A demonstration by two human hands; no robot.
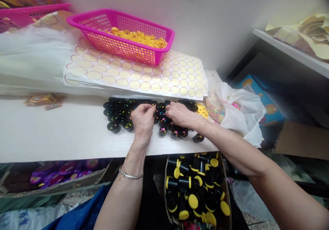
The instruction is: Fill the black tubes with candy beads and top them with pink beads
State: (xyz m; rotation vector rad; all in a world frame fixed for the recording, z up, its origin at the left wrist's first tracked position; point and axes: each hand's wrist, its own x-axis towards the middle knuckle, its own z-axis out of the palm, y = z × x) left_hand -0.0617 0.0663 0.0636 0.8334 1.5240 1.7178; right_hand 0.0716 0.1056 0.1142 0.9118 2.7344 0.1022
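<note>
Many small black cups (113,126) stand close together on the white table (64,134), with coloured beads or candies inside. My left hand (143,118) is over the middle of the group, thumb and fingers pinched together; whatever they hold is too small to name. To its right, my right hand (180,113) also hovers at the cups with curled fingers, their tips close to the rims. What is in it is hidden. A black cup (198,138) stands apart near the table's front edge. Small yellow rings (203,110) lie right of the group.
A pink basket (120,50) of yellow rings rests on sheets of oval stickers (177,73) behind the cups. Bags of coloured beads (216,101) sit at right. Below the edge is a box of black, yellow-lidded containers (184,183).
</note>
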